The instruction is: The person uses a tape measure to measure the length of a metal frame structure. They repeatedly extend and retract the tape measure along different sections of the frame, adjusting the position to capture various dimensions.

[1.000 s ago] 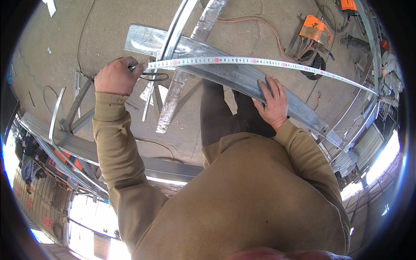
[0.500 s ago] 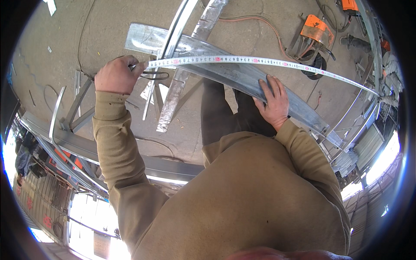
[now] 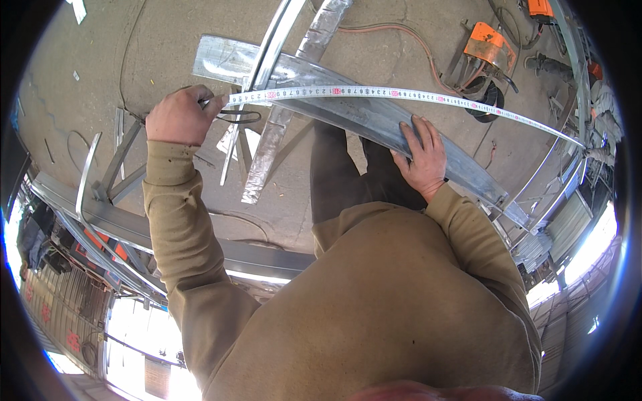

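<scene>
Left hand [image 3: 177, 117], nearer, apparently pinches the tape [image 3: 361, 91], which stretches toward three o'clock; right hand [image 3: 424, 159], fingers spread, touches the beam [image 3: 374, 122].

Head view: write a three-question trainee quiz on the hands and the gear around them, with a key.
1. Multiple choice. What does the left hand hold?
a) a hammer
b) a tape measure
c) a glove

2. True or false. The right hand rests on the wide grey metal beam.

3. Fill in the blank. In this view, the larger orange machine shows nearer to the ____ hand than to the other.

Key: 1. b; 2. true; 3. right
</scene>
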`<state>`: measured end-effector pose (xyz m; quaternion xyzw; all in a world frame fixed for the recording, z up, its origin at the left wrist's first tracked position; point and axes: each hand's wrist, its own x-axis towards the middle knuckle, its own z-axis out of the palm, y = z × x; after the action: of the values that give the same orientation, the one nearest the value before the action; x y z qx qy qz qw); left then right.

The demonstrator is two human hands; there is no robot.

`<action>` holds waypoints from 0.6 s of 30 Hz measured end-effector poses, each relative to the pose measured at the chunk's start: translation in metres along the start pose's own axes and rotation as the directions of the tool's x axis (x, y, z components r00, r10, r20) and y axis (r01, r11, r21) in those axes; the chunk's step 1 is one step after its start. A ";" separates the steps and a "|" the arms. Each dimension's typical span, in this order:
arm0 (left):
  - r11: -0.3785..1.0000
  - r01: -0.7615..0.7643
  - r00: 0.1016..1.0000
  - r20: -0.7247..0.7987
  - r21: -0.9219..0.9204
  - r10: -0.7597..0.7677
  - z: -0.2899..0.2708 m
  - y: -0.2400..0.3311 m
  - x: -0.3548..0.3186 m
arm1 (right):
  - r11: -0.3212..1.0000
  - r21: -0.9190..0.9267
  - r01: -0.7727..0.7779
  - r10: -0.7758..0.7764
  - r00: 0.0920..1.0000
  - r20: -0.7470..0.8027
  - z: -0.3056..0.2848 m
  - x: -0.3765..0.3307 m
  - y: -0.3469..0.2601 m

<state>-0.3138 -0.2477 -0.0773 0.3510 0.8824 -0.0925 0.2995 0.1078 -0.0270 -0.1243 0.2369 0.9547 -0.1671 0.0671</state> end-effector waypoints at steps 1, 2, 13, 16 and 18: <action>1.000 -0.004 1.000 -0.005 0.010 0.004 0.000 0.000 0.000 | 1.000 0.001 0.000 0.000 1.000 0.000 0.000 0.000 0.000; 1.000 -0.002 1.000 -0.003 0.005 0.002 0.000 0.000 0.000 | 1.000 0.004 -0.001 0.001 1.000 -0.001 -0.001 0.000 0.000; 1.000 0.007 1.000 0.001 -0.002 -0.007 0.000 0.000 0.001 | 1.000 -0.004 -0.001 0.001 1.000 0.016 -0.001 0.001 -0.001; 1.000 -0.015 0.999 -0.032 -0.014 0.014 0.000 0.000 0.000 | 1.000 0.010 0.001 -0.001 1.000 0.028 0.000 0.000 0.002; 0.999 -0.023 0.999 -0.045 -0.036 0.021 0.001 0.001 0.000 | 1.000 0.016 0.001 -0.001 0.999 0.038 0.002 -0.001 0.003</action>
<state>-0.3125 -0.2471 -0.0784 0.3571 0.8864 -0.0651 0.2872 0.1096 -0.0257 -0.1267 0.2337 0.9520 -0.1794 0.0835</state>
